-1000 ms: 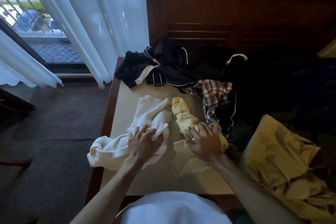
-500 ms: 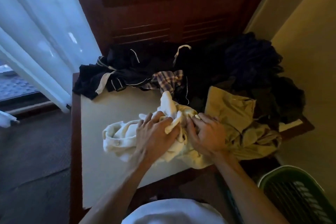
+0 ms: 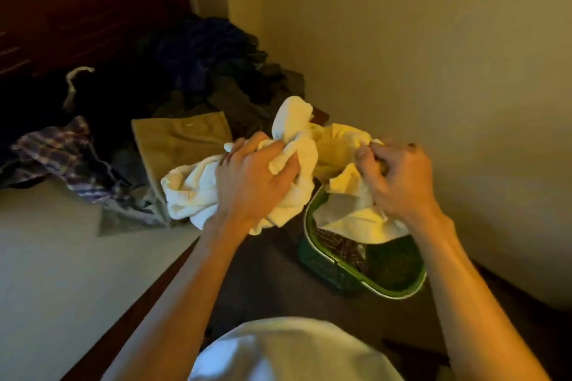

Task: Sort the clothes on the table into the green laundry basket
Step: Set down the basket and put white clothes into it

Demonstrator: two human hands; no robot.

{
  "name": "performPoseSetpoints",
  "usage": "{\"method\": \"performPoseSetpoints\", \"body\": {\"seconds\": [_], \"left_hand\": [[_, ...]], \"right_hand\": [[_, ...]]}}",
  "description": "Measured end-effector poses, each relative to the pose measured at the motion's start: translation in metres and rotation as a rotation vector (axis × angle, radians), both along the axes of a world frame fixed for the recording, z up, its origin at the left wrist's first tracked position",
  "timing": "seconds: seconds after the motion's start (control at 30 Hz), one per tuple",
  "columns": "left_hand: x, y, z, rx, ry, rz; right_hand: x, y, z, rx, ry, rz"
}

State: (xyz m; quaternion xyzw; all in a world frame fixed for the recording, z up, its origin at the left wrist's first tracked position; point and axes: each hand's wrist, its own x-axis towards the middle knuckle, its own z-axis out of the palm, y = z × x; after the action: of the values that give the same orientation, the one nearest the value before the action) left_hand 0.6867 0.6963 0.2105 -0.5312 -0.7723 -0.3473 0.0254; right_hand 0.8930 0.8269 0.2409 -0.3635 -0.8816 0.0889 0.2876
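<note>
My left hand [image 3: 252, 178] grips a bunched white garment [image 3: 188, 195], held in the air past the table's right edge. A pale yellow garment [image 3: 343, 145] is gripped by my right hand [image 3: 394, 176] and hangs down into the green laundry basket [image 3: 337, 272] on the floor below. Some dark patterned cloth [image 3: 339, 246] lies inside the basket. Left on the table [image 3: 46, 257] are a tan garment [image 3: 182, 139], a plaid garment [image 3: 58, 151] and a pile of dark clothes [image 3: 201, 65].
A cream wall [image 3: 433, 56] rises right behind the basket. Dark wooden shutters [image 3: 77, 3] stand behind the table. The floor [image 3: 272, 275] between table and basket is dark carpet. My white shirt [image 3: 294, 353] fills the bottom of the view.
Both hands lifted the white and yellow garments off the table and carried them right, over the green basket. The view swung right, away from the curtain.
</note>
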Motion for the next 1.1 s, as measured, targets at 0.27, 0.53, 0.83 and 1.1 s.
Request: {"method": "performPoseSetpoints", "body": {"seconds": [0.27, 0.53, 0.83, 1.1], "left_hand": [[0.106, 0.105, -0.004, -0.045, -0.143, -0.126], [0.154, 0.189, -0.036, -0.127, -0.247, -0.326], [0.199, 0.245, -0.1, -0.405, -0.477, -0.599], [0.173, 0.213, -0.108, -0.38, -0.486, -0.498]], "right_hand": [[0.145, 0.088, -0.03, -0.118, 0.001, -0.164], [0.177, 0.131, -0.122, -0.36, -0.101, -0.37], [0.19, 0.133, -0.111, -0.465, 0.135, -0.504], [0.169, 0.116, -0.112, -0.537, 0.199, -0.446]]}}
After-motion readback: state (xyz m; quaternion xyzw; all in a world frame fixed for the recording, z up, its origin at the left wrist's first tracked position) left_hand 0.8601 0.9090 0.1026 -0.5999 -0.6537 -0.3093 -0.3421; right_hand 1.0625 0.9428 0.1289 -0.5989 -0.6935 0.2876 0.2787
